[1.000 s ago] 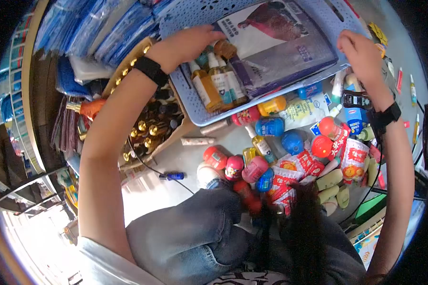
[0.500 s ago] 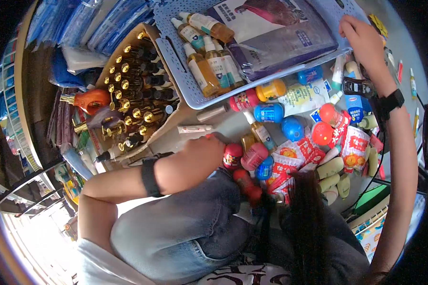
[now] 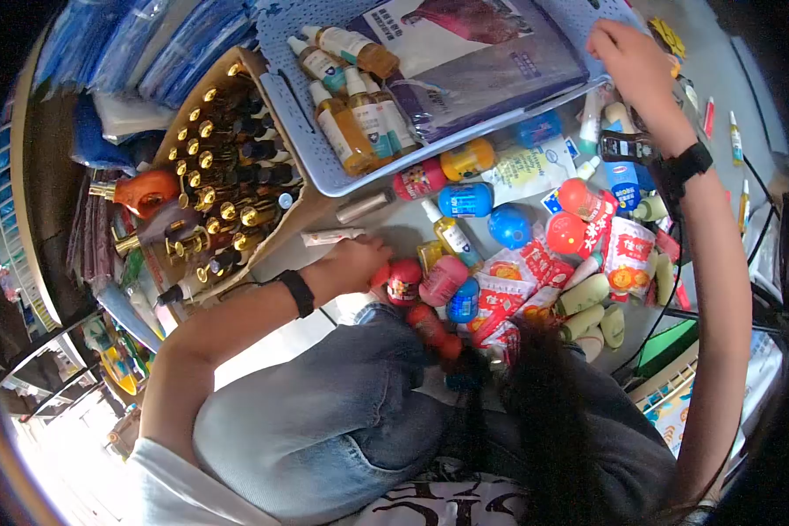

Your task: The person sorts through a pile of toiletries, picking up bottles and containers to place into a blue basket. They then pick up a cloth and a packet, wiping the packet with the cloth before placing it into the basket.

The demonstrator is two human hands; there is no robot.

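My left hand is low over the pile, fingers curled round a red container that is mostly hidden. Touching or very close beside it is a dark pink jar, with a lighter pink jar and a blue jar to its right. A white tube lies just behind this hand. At the upper right, my right hand is closed over the right end of a light blue basket. Inside the basket are several spray bottles and a purple package.
A cardboard box full of gold-topped bottles stands left of the basket. Red-and-white packets, green slipper-shaped items and more jars crowd the floor. A black cable runs at the right. Blue plastic packs lie upper left.
The whole view has shifted, so most things appear further left. My left hand has drawn slightly nearer the dark pink jar, its wrist lifted off my knee. My right hand stays at the basket.
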